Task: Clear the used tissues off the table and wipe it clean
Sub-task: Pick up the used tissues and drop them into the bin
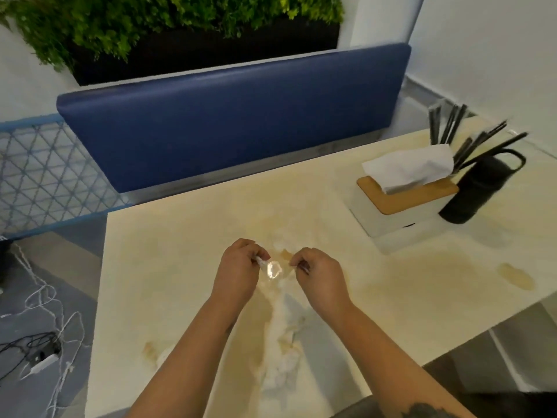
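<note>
Both hands pinch something small and clear above the counter (187,267): the left hand (238,270) grips one end of a shiny, transparent scrap (273,269), the right hand (316,274) the other. What it is cannot be told. Used tissues (283,336) lie crumpled at 6 o'clock, beneath the forearms. They may be dragged through the brown spill (517,276) at 3 o'clock, smearing it. The tissue box (404,194) and black flask (473,191) at 2 o'clock block wiping there.
</note>
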Demonstrator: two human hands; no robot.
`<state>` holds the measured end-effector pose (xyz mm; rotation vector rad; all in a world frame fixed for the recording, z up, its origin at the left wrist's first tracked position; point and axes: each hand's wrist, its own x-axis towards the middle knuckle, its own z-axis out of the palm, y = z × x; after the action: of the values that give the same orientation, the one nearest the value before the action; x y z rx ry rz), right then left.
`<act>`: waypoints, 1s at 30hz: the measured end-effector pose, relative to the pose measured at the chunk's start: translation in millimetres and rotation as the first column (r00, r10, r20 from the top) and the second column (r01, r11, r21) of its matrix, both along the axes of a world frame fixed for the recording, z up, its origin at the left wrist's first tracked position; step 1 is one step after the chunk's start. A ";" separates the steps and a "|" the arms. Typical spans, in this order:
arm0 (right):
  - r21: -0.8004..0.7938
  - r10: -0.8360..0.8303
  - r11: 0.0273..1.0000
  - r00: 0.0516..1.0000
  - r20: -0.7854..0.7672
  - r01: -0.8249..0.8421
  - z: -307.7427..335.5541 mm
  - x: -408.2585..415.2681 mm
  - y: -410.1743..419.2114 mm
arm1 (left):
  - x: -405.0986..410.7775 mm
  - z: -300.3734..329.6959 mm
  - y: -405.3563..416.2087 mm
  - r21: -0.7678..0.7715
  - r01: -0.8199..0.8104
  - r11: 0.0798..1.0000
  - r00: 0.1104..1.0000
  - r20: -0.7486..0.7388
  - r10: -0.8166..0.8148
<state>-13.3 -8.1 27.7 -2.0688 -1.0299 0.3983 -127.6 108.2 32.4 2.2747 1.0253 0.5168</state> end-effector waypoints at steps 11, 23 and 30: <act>0.063 -0.297 0.952 0.954 -0.042 0.299 16.3 113.3 -114.5 | 143.8 10.0 -83.6 -0.016 0.288 0.957 0.958 -0.004 -0.288; 0.006 -0.530 0.848 0.848 -0.006 0.530 23.4 230.9 -253.8 | 301.4 16.5 -210.6 -0.037 0.521 0.853 0.853 -0.004 -0.521; -0.002 -0.668 0.744 0.743 -0.035 0.669 24.3 267.1 -343.7 | 364.6 16.3 -295.0 -0.022 0.669 0.743 0.743 -0.014 -0.669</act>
<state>253.9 -351.8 52.0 -2.2447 -0.2029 0.0463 237.0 -186.8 48.7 2.4265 0.1502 0.1676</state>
